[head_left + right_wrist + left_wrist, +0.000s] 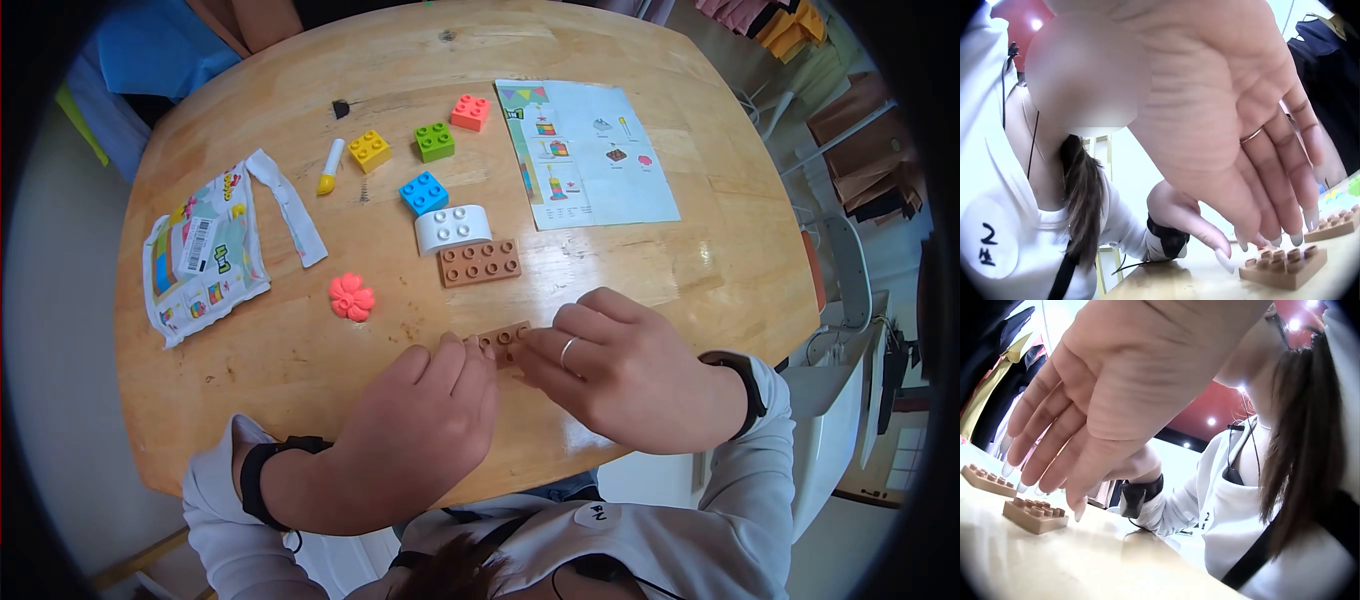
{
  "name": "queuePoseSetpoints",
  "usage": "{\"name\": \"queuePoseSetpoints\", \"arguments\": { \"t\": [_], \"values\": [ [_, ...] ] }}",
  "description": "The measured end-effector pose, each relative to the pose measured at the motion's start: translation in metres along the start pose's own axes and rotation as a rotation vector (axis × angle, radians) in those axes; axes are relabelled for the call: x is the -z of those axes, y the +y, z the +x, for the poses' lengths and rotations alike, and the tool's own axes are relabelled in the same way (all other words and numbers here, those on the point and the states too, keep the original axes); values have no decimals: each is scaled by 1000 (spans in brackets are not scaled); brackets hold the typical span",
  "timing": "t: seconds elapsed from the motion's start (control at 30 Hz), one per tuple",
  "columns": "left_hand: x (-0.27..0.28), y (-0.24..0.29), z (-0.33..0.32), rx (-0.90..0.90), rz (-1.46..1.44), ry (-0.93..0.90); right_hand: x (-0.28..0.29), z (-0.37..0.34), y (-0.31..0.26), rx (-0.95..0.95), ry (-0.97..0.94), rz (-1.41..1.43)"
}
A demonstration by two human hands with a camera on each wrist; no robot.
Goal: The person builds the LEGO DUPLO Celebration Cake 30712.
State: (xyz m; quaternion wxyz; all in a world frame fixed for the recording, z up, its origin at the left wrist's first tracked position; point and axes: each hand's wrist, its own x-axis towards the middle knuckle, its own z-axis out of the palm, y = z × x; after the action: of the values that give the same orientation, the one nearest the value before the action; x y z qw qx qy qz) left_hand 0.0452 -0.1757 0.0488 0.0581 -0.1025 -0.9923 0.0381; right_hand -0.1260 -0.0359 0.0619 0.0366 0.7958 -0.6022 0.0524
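A brown eight-stud brick lies flat near the table's front edge, between both hands. My left hand hovers at its left end, fingertips covering part of it. My right hand covers its right end. In the left wrist view the left fingers extend loosely, tips close behind the brick, thumb beside it. The right wrist view shows the right fingers fairly straight, tips just behind the brick. Whether any fingertip touches it, I cannot tell. A second brown brick lies farther back.
A white arched brick touches the blue brick. Yellow, green and coral bricks stand behind. A candle-like piece, coral flower and package lie left; an instruction sheet lies right.
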Motion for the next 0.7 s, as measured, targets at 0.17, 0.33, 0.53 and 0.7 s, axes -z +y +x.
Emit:
{"name": "queuePoseSetpoints", "arguments": {
  "t": [0.17,0.33,0.53,0.7],
  "values": [
    [-9,-9,2,-47,-24,-43,-18,7,-1,41,17,18],
    [-19,-11,4,-51,-104,-9,-25,8,-2,89,71,172],
    [-19,-14,5,-65,-138,-7,-19,8,8,86,-12,330],
    [-17,-16,6,-98,-131,-48,-20,8,10,99,5,392]
  ]
}}
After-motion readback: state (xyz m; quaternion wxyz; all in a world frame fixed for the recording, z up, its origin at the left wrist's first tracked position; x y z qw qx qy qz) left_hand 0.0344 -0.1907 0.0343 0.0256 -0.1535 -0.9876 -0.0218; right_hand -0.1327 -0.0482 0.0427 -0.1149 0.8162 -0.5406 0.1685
